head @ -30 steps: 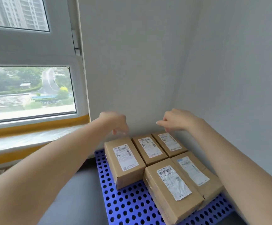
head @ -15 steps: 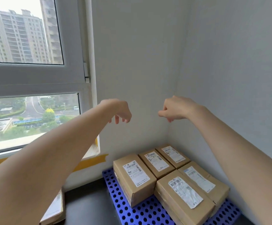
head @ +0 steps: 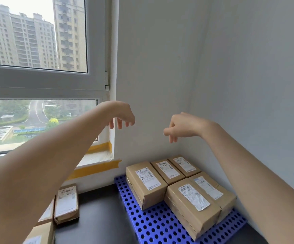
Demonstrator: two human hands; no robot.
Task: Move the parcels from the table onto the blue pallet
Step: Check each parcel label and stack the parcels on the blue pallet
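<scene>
Five parcels (head: 146, 182) lie packed on the pallet (head: 153, 224) in the corner, unchanged since a second ago. We have raised both hands clear of them: left hand (head: 120, 115) and right hand (head: 181, 126) hang high above, fingers loosely curled, holding nothing. More parcels (head: 66, 204) now show lower left.

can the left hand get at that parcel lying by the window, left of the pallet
Probably yes. The left hand is empty and raised, and the parcel lies uncovered on the dark table below the forearm, nothing lying between them.
</scene>
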